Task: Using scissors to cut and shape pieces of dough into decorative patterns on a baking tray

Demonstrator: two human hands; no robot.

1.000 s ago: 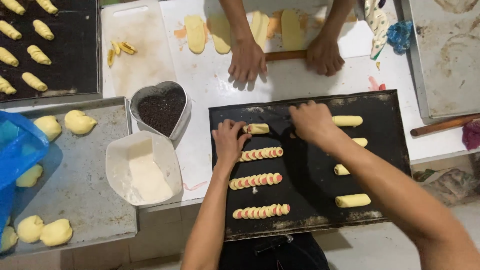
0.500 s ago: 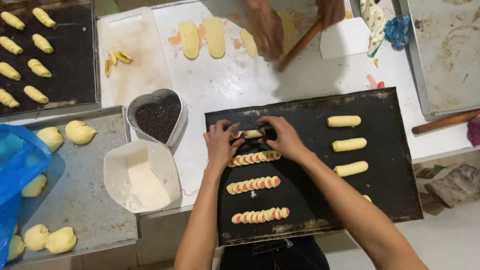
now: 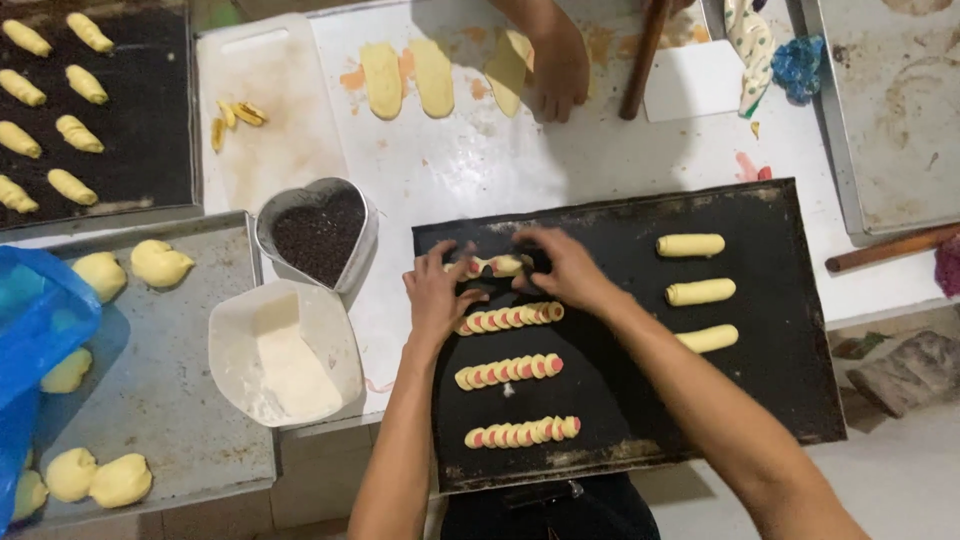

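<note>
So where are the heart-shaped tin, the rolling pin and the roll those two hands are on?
heart-shaped tin [image 3: 285, 205]: head view, left rim.
rolling pin [image 3: 643, 60]: head view, mid-shaft.
dough roll [image 3: 497, 265]: head view, middle, between the hands.

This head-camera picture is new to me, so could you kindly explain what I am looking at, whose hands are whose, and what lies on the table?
The picture comes from a camera worn on a person's head, looking straight down at a white work table. There is no machine here. The two bare arms rising from the bottom edge are the wearer's own. The left hand and right hand both grip a sliced sausage roll on a black baking tray. Below it lie three finished sliced rolls, and to the right three uncut dough logs. The hand at the top belongs to a co-worker, touching flattened dough beside a rolling pin. Left of the tray stand a heart-shaped tin of dark sprinkles and a white tub of flour.
</note>
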